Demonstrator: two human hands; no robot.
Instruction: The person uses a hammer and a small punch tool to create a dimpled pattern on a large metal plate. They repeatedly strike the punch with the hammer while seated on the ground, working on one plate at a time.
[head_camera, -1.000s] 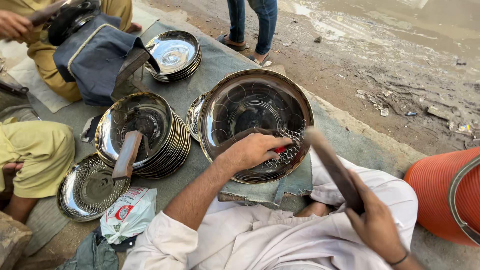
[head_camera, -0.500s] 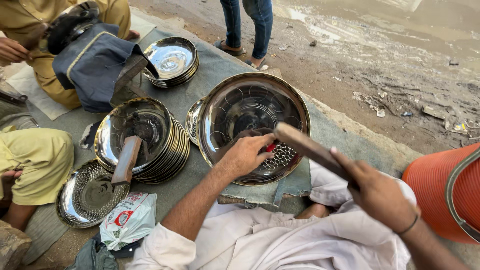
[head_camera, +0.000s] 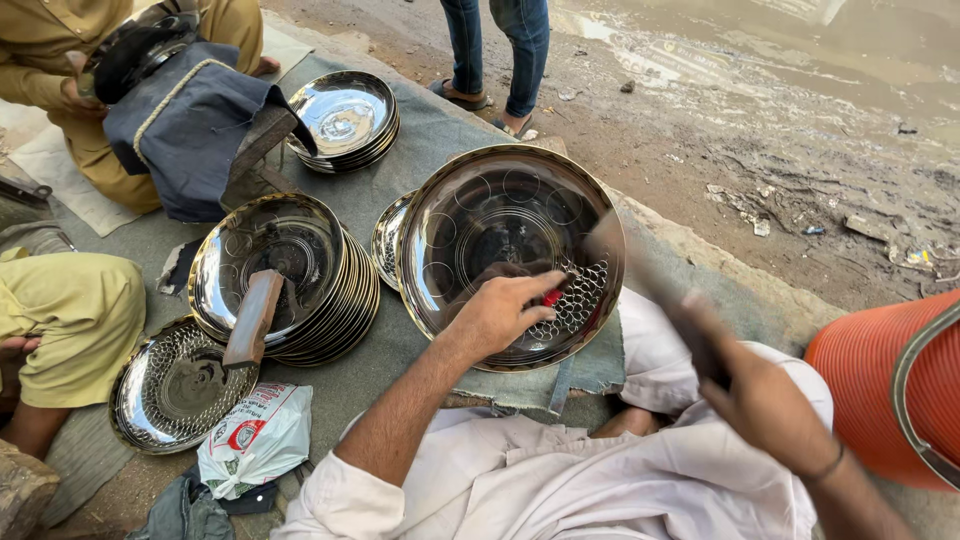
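Steel plate (head_camera: 500, 240) | propped on grey cloth (head_camera: 420, 130) before the worker's lap | left hand (head_camera: 500, 312) pinches a red-tipped punch (head_camera: 553, 297) on its dimpled rim | right hand (head_camera: 760, 400) clenches a blurred wooden mallet (head_camera: 650, 280) | likely thin, stiff, slippery, easily dented; best held by the rim
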